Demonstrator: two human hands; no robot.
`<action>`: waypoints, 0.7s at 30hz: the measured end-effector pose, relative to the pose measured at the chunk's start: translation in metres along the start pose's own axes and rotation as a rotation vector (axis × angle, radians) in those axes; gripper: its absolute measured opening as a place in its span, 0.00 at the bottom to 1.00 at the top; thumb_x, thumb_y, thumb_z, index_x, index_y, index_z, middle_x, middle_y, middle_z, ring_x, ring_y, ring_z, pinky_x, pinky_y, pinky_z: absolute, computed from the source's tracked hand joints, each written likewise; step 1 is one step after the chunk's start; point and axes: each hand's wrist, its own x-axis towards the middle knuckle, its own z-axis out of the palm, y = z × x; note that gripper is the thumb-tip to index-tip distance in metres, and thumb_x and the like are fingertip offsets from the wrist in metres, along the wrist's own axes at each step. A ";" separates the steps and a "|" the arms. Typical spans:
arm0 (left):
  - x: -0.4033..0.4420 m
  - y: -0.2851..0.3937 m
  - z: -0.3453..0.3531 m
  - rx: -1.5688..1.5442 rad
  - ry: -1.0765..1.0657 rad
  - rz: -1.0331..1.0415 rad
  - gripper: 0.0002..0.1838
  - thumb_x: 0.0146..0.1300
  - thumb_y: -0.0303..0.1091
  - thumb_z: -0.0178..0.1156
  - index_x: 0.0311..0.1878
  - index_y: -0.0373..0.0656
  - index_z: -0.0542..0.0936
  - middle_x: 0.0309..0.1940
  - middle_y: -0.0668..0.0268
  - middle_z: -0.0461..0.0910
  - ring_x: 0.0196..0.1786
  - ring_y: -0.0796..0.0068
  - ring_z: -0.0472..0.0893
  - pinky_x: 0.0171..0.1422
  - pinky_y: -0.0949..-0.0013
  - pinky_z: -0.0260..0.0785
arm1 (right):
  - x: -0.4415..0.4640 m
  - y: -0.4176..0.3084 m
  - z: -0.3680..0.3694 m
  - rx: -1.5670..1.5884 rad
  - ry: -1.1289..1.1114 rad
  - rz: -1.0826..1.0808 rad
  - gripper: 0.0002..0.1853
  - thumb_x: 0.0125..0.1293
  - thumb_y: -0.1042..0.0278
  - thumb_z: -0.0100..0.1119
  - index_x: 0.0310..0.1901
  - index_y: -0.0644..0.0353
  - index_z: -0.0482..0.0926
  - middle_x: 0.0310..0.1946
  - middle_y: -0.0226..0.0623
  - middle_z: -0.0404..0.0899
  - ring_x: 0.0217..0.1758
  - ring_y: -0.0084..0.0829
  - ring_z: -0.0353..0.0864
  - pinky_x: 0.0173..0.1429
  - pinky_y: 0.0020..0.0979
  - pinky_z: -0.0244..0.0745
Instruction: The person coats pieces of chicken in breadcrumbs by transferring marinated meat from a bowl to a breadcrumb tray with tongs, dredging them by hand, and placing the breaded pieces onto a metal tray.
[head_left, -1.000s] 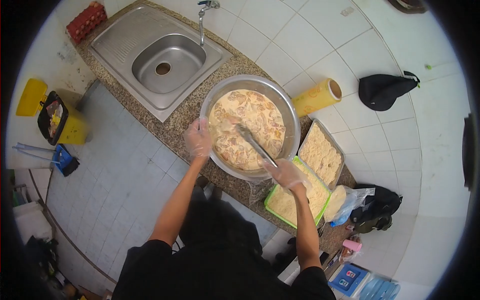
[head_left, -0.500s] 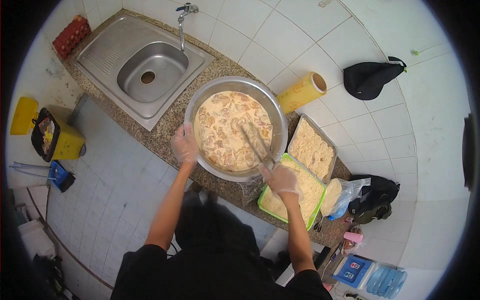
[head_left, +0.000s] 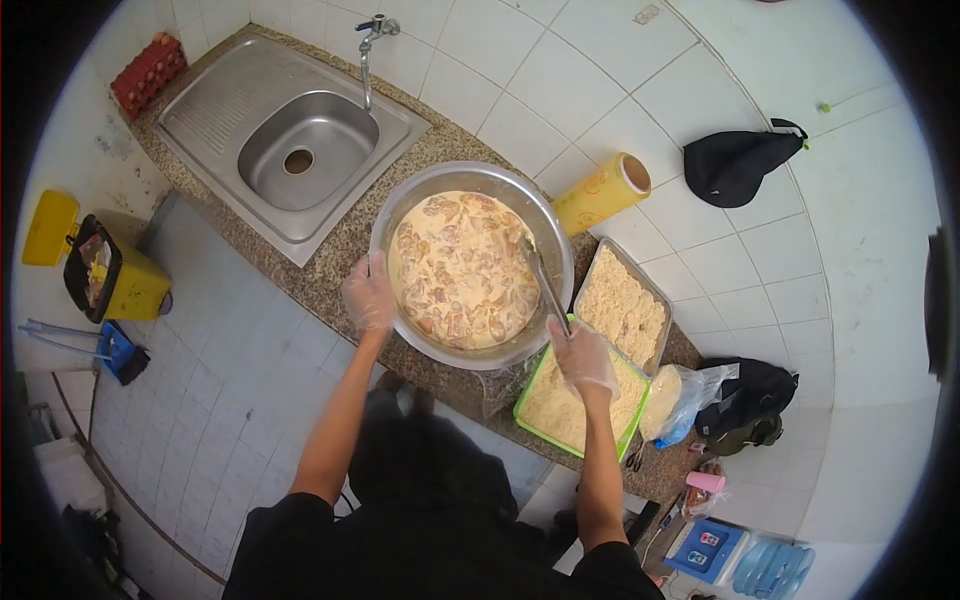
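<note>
A large metal bowl on the counter holds pieces of what looks like raw meat in a creamy liquid. My left hand, in a clear plastic glove, grips the bowl's left rim. Gloved likewise, my right hand is closed around metal tongs, whose tips reach into the bowl at its right inner side. Below that hand lies a green-rimmed tray of pale crumbs or flour. Beside it, a metal tray holds crumb-coated pieces.
Left of the bowl is a steel sink with a tap. A yellow roll of film stands against the wall. Right of the trays are a plastic bag, scissors and a black bag.
The tongs have swung from the bowl's middle towards its right side, and my right hand has shifted slightly right and up. My left hand stays on the rim.
</note>
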 end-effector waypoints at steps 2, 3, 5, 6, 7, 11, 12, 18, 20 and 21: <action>0.000 -0.004 0.003 0.015 0.037 0.012 0.22 0.75 0.51 0.57 0.51 0.41 0.87 0.34 0.49 0.86 0.33 0.58 0.83 0.45 0.56 0.73 | -0.002 -0.001 0.021 -0.126 0.014 -0.063 0.31 0.77 0.41 0.49 0.37 0.65 0.84 0.34 0.60 0.85 0.43 0.61 0.86 0.51 0.54 0.79; 0.000 -0.002 0.004 0.022 0.048 0.023 0.22 0.75 0.51 0.57 0.51 0.41 0.87 0.34 0.49 0.86 0.33 0.58 0.83 0.45 0.56 0.73 | -0.002 -0.001 0.034 -0.187 0.022 -0.086 0.30 0.77 0.41 0.49 0.36 0.65 0.84 0.33 0.59 0.85 0.42 0.60 0.86 0.50 0.54 0.80; -0.004 0.005 0.000 -0.011 -0.006 -0.024 0.22 0.75 0.50 0.57 0.51 0.40 0.87 0.33 0.49 0.86 0.34 0.58 0.83 0.46 0.56 0.73 | -0.003 -0.004 0.057 -0.181 0.002 -0.173 0.30 0.77 0.41 0.49 0.35 0.65 0.84 0.32 0.58 0.85 0.42 0.59 0.86 0.49 0.53 0.80; -0.004 0.009 -0.002 -0.027 -0.030 -0.045 0.22 0.75 0.50 0.56 0.51 0.40 0.87 0.33 0.49 0.86 0.35 0.57 0.84 0.46 0.56 0.73 | -0.002 -0.005 0.063 -0.176 -0.005 -0.220 0.30 0.77 0.42 0.50 0.35 0.64 0.84 0.32 0.57 0.85 0.41 0.59 0.87 0.48 0.53 0.81; -0.002 0.006 0.001 0.000 -0.008 -0.014 0.22 0.75 0.50 0.56 0.51 0.40 0.87 0.34 0.49 0.86 0.36 0.57 0.84 0.47 0.56 0.74 | -0.002 -0.003 0.066 -0.118 -0.043 -0.197 0.30 0.77 0.41 0.50 0.37 0.64 0.85 0.33 0.60 0.85 0.42 0.60 0.86 0.49 0.54 0.80; 0.008 -0.027 0.012 0.095 0.033 0.028 0.22 0.76 0.49 0.56 0.52 0.39 0.86 0.35 0.50 0.86 0.38 0.58 0.85 0.49 0.56 0.74 | -0.004 0.009 0.038 0.247 -0.173 -0.008 0.32 0.75 0.37 0.52 0.35 0.64 0.83 0.25 0.50 0.81 0.32 0.47 0.84 0.40 0.46 0.77; 0.008 -0.021 0.012 0.110 0.024 0.029 0.22 0.76 0.50 0.56 0.52 0.39 0.86 0.36 0.51 0.87 0.39 0.59 0.85 0.49 0.56 0.74 | -0.005 0.018 0.029 0.394 -0.215 0.023 0.32 0.75 0.36 0.54 0.34 0.64 0.82 0.23 0.45 0.79 0.28 0.42 0.82 0.36 0.43 0.75; -0.005 0.006 0.002 -0.088 -0.015 0.064 0.21 0.78 0.46 0.57 0.52 0.35 0.87 0.41 0.51 0.88 0.40 0.62 0.85 0.49 0.59 0.74 | -0.007 0.073 0.019 0.964 -0.516 0.168 0.27 0.73 0.38 0.62 0.32 0.58 0.76 0.17 0.26 0.67 0.16 0.21 0.65 0.20 0.28 0.58; -0.001 0.000 0.006 -0.065 -0.011 0.066 0.21 0.78 0.46 0.56 0.51 0.35 0.87 0.40 0.51 0.88 0.39 0.64 0.85 0.49 0.60 0.74 | -0.020 0.087 0.022 1.046 -0.575 0.190 0.26 0.73 0.39 0.62 0.33 0.58 0.76 0.16 0.26 0.67 0.15 0.21 0.64 0.19 0.27 0.57; -0.002 -0.002 0.006 -0.050 -0.011 0.066 0.21 0.78 0.46 0.55 0.51 0.35 0.87 0.39 0.52 0.88 0.38 0.64 0.85 0.48 0.61 0.74 | -0.030 0.095 0.022 1.074 -0.558 0.204 0.26 0.73 0.40 0.61 0.33 0.58 0.76 0.15 0.26 0.67 0.14 0.20 0.64 0.18 0.27 0.57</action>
